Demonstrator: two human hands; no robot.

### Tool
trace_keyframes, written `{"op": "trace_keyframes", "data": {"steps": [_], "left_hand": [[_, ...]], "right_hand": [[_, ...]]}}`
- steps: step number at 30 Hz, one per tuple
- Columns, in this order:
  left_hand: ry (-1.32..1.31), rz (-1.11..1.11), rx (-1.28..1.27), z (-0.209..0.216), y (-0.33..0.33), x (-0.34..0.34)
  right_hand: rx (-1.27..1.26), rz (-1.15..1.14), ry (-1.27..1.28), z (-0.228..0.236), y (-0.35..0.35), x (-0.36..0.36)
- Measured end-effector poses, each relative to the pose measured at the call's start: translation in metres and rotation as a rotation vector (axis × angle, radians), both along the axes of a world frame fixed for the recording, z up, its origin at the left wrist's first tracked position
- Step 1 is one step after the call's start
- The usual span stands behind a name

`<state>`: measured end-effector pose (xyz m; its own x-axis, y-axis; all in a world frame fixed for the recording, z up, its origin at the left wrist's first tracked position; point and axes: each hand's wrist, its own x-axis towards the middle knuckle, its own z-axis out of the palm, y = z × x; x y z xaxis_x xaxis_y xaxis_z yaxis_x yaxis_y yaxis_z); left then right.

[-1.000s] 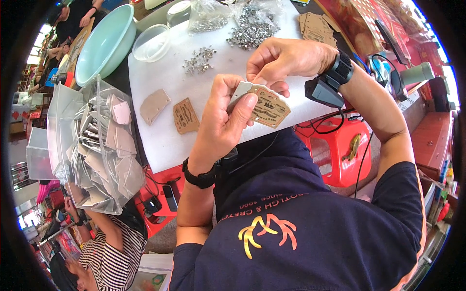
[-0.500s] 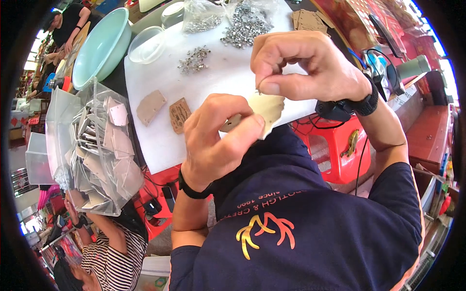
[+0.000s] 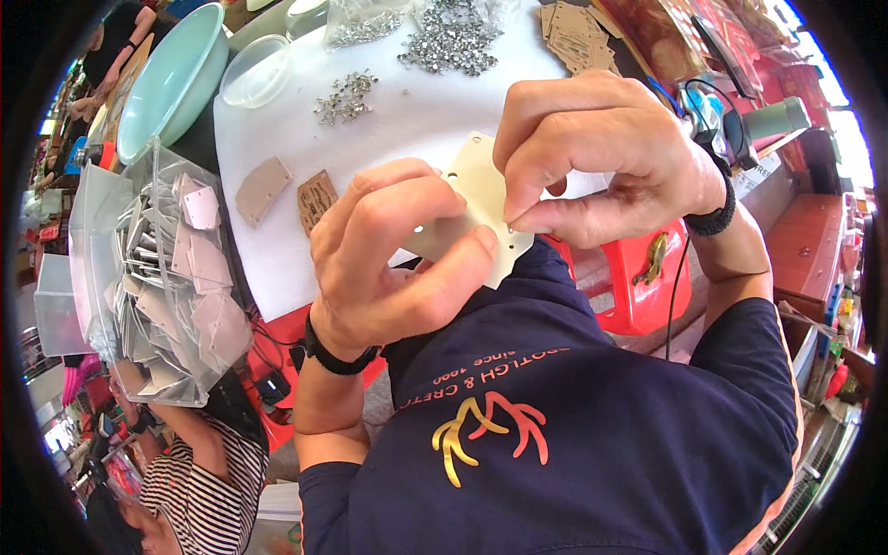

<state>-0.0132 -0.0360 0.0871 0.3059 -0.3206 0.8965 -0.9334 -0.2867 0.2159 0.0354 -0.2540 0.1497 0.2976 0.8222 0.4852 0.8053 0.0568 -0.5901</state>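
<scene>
Between its thumb and fingers, my left hand [image 3: 384,254] grips a cream-coloured flat piece [image 3: 481,190] with small holes along its edge. My right hand [image 3: 606,162] is closed in a pinch at the right side of that piece. A tiny metal part [image 3: 511,228] shows at its thumb tip, against a hole; its exact kind is too small to tell. Beyond the hands lies a small pile of shiny metal parts [image 3: 345,98] on the white sheet [image 3: 268,129]. A beige piece with holes [image 3: 263,191] and a brown printed card [image 3: 317,201] rest left of my left hand.
A clear plastic bin [image 3: 190,277] full of flat pieces stands at left, beside a pale green basin [image 3: 176,88]. Farther off are a clear round tub [image 3: 255,72], a larger metal heap [image 3: 453,42] and brown cards [image 3: 575,39]. A red stool [image 3: 638,296] is at right.
My right hand has come down against the cream piece with the tiny metal part. The piece has turned, showing more of its face. The whole view has shifted slightly.
</scene>
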Motion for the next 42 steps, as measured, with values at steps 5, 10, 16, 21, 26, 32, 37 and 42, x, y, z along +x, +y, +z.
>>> {"op": "trace_keyframes", "data": {"steps": [5,10,16,21,26,32,37,42], "left_hand": [[0.028,-0.015,-0.015,-0.003,-0.001,0.003],[0.058,-0.046,-0.046,-0.009,-0.003,0.003],[0.089,-0.057,-0.081,-0.011,-0.003,0.002],[0.178,-0.091,-0.026,-0.010,-0.002,0.001],[0.350,-0.120,-0.076,-0.012,-0.003,-0.002],[0.637,-0.187,-0.151,-0.020,-0.003,-0.005],[0.936,-0.241,-0.262,-0.024,-0.004,-0.006],[1.174,-0.204,-0.363,-0.018,-0.005,-0.006]], "right_hand": [[0.033,0.010,-0.056,-0.001,0.003,-0.002],[0.023,0.013,-0.146,0.001,0.005,0.000],[0.025,0.003,-0.173,-0.001,0.005,-0.001],[-0.029,-0.006,-0.105,-0.003,0.003,-0.002],[-0.093,-0.049,-0.044,-0.008,0.004,-0.003],[-0.129,-0.132,0.081,-0.016,0.003,-0.002],[-0.174,-0.157,0.372,-0.027,0.000,0.001],[-0.183,-0.203,0.507,-0.041,0.001,0.008]]}}
